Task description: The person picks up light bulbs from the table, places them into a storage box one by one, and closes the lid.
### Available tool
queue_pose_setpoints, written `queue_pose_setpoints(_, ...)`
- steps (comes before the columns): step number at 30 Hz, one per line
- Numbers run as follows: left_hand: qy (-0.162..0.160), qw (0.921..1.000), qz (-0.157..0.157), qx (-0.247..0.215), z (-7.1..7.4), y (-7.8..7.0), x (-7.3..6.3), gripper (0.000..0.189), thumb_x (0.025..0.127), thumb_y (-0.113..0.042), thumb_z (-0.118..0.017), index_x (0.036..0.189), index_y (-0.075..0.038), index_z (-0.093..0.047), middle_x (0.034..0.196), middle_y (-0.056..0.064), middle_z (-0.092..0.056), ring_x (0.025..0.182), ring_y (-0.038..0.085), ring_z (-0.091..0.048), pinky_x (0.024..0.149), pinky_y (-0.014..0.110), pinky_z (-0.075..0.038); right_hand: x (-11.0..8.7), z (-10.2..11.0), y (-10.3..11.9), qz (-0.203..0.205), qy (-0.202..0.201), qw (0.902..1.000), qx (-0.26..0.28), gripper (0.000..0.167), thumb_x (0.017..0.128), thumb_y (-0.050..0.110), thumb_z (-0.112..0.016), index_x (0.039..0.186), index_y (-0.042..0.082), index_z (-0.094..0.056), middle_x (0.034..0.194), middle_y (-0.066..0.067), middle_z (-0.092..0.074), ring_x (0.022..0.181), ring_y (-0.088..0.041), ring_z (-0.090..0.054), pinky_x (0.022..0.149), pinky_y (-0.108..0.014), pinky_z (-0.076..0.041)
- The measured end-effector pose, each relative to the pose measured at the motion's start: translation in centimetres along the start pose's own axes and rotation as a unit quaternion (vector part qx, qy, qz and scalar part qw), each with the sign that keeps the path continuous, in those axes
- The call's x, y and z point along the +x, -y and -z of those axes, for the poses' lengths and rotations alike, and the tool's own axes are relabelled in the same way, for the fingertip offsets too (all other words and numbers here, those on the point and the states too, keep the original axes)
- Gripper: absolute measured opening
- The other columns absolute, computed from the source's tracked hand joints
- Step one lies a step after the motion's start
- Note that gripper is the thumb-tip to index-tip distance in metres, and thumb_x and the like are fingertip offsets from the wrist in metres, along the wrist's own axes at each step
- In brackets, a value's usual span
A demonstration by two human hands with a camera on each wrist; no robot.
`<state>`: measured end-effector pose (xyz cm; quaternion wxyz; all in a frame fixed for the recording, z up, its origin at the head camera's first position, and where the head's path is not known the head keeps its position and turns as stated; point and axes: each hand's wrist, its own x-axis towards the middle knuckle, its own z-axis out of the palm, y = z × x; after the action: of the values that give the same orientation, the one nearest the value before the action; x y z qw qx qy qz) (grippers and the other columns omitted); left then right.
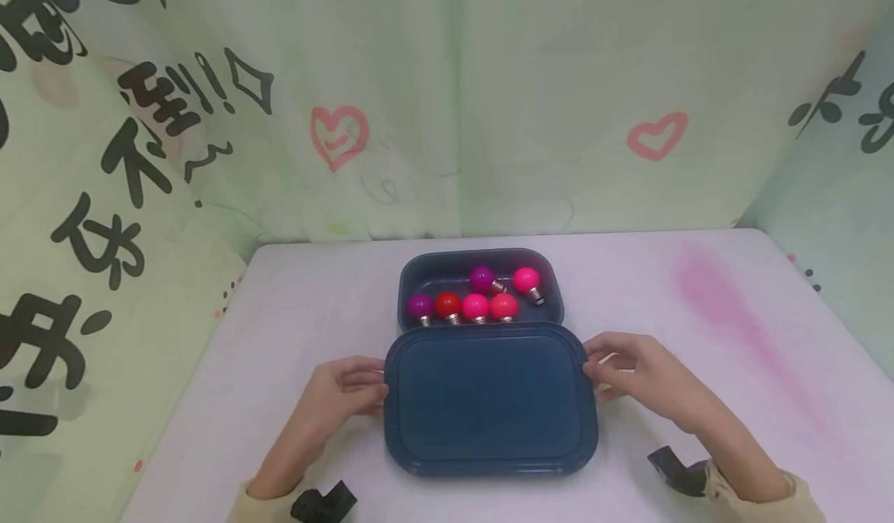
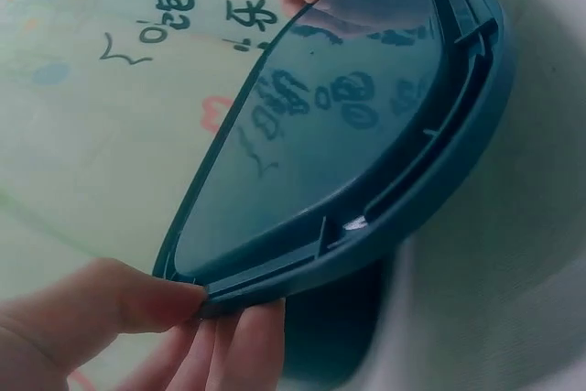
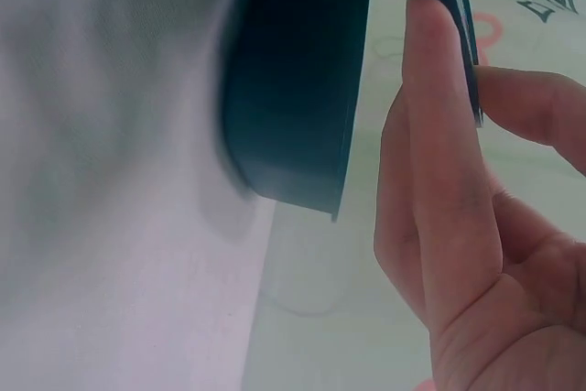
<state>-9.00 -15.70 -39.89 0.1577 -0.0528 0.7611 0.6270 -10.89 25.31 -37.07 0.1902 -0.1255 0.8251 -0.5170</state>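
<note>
A dark blue rectangular lid (image 1: 491,399) is held up between two hands, just in front of an uncovered dark blue box (image 1: 436,267). My left hand (image 1: 342,395) pinches the lid's left edge; in the left wrist view the thumb lies on one face and the fingers on the other. At the opposite edge, my right hand (image 1: 632,368) pinches the lid between thumb and fingers. Several small coloured bulbs lie in the box, among them a purple bulb (image 1: 482,278), a red bulb (image 1: 448,304) and a pink bulb (image 1: 527,280). The lid hides the box's near wall.
Box and hands are over a white table (image 1: 314,290) with a pink smear on its right part. A pale green curtain (image 1: 531,81) with dark lettering and pink hearts hangs behind and at both sides. Each wrist wears a black strap mount (image 1: 324,501).
</note>
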Motion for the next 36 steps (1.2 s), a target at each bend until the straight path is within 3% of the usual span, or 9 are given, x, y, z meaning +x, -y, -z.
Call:
queue_pose_setpoints(11, 0.018, 0.9991, -0.034, -0.018, 0.2, -0.4, 0.0, 0.034, 0.087, -0.003, -0.071, 0.116, 0.004, -0.056, 0.100, 0.015, -0.071, 0.084, 0.020, -0.071, 0.074, 0.040, -0.061, 0.2, 0.5, 0.1, 0.011, 0.001, 0.9994, 0.032, 0.032, 0.095, 0.006, -0.062, 0.122, -0.005, -0.048, 0.101, -0.022, -0.068, 0.085, -0.021, -0.071, 0.068, -0.038, -0.061)
queue_pose_setpoints(16, 0.042, 0.9972, -0.061, -0.011, 0.5, -0.4, 0.1, 0.037, 0.089, -0.007, -0.070, 0.122, 0.005, -0.061, 0.107, 0.016, -0.070, 0.088, 0.017, -0.071, 0.077, 0.039, -0.060, 0.1, 0.8, 0.1, 0.020, 0.001, 0.9990, 0.039, 0.033, 0.096, 0.009, -0.063, 0.125, -0.002, -0.050, 0.107, -0.024, -0.068, 0.090, -0.016, -0.070, 0.069, -0.038, -0.061)
queue_pose_setpoints(21, 0.048, 0.9967, -0.063, -0.020, 0.8, -0.6, 0.2, 0.040, 0.092, -0.011, -0.069, 0.128, 0.005, -0.060, 0.114, 0.017, -0.069, 0.092, 0.015, -0.070, 0.080, 0.038, -0.060, 0.0, 0.9, 0.2, 0.011, -0.002, 0.9990, 0.043, 0.042, 0.097, 0.013, -0.062, 0.135, -0.001, -0.051, 0.116, -0.023, -0.068, 0.097, -0.012, -0.069, 0.071, -0.036, -0.061)
queue_pose_setpoints(29, 0.060, 0.9955, -0.071, -0.018, 0.9, -0.9, 0.3, 0.042, 0.095, -0.014, -0.066, 0.132, 0.004, -0.058, 0.120, 0.019, -0.067, 0.098, 0.014, -0.069, 0.082, 0.037, -0.059, -0.1, 1.1, 0.2, 0.041, -0.019, 0.9989, -0.011, 0.046, 0.092, -0.001, -0.060, 0.137, 0.004, -0.053, 0.118, -0.018, -0.066, 0.099, -0.009, -0.066, 0.076, -0.030, -0.059)
queue_pose_setpoints(36, 0.079, 0.9931, -0.086, -0.013, 1.1, -1.0, 0.2, 0.048, 0.093, -0.013, -0.069, 0.136, 0.004, -0.054, 0.126, 0.024, -0.064, 0.103, 0.016, -0.069, 0.085, 0.033, -0.058, -0.2, 1.1, 0.4, 0.057, -0.040, 0.9960, -0.056, 0.050, 0.088, 0.011, -0.073, 0.135, 0.012, -0.057, 0.118, -0.009, -0.068, 0.100, -0.011, -0.066, 0.079, -0.027, -0.053)
